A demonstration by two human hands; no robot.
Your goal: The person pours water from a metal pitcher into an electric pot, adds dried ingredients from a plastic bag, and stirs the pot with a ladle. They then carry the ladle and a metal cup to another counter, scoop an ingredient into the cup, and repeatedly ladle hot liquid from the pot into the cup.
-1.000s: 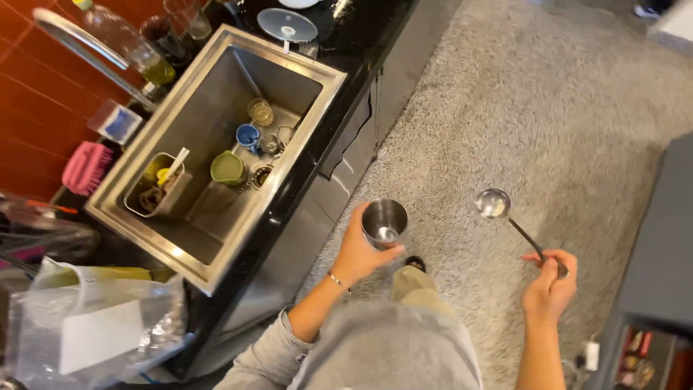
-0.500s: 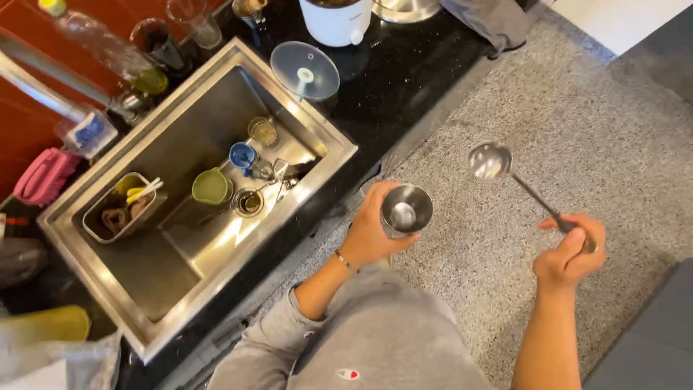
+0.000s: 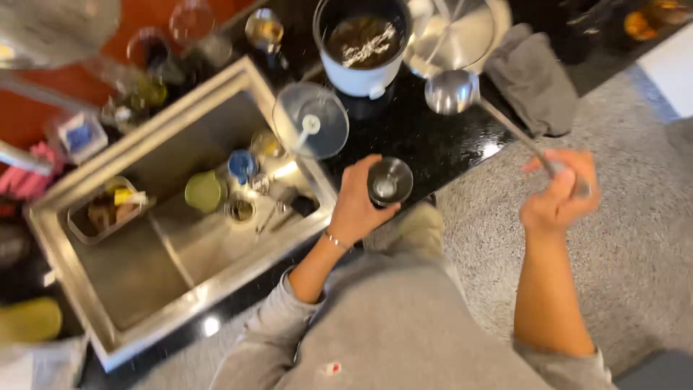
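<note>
While I am standing at the black counter (image 3: pixel 426 141), I am gripping a small steel cup (image 3: pixel 390 180) in my left hand (image 3: pixel 355 206), fingers wrapped around its side; the cup is hanging upright just off the counter's edge, and its inside is showing bare metal with a pale glint at the bottom. My right hand (image 3: pixel 559 198) is clenching the handle of a steel ladle (image 3: pixel 452 92), whose bowl is hovering over the counter between the cooker pot and a folded grey cloth (image 3: pixel 534 79); whether the bowl is carrying anything, I cannot tell.

Containers, in order:
- White cooker pot (image 3: pixel 361 43), uncovered, holding a dark brownish content with pale streaks on top.
- Round metal lid (image 3: pixel 458 32), lying just beside the pot.
- Clear glass lid (image 3: pixel 310 119) with a white knob, resting at the sink corner.
- Steel sink (image 3: pixel 144 260), holding a blue cup (image 3: pixel 242 165), a green bowl (image 3: pixel 204 191), a small round tin (image 3: pixel 240 209) and loose cutlery, blurred.
- Rectangular tray (image 3: pixel 108 209) in the sink, holding yellow and brown scraps.
- Glasses (image 3: pixel 148 50) and a jar (image 3: pixel 263 29) standing behind the sink, the jar showing an amber liquid.
</note>
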